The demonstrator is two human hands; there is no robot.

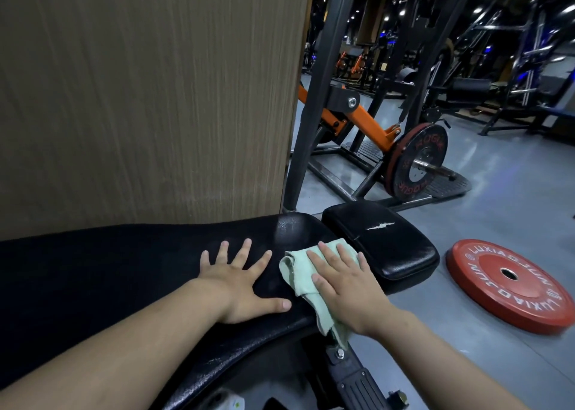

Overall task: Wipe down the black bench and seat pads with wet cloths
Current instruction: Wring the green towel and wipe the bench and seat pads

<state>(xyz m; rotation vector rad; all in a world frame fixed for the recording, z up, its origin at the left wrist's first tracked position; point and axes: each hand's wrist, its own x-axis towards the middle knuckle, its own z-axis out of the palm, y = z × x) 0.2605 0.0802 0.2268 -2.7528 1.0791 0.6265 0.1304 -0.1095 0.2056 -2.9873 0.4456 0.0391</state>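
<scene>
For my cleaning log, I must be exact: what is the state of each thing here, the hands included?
Bench, glossy near its end.
Cloth, crumpled, hanging over bench edge.
Left hand, fingers spread, flat on bench.
Right hand, flat, pressing cloth.
Seat pad, torn on top, untouched.
Floor plate, lying flat.
Machine plate, upright on its bar.

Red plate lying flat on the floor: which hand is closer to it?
Right. The right hand presses the green cloth on the end of the bench, on the side facing the red plate. The left hand lies flat on the bench, farther from it.
</scene>
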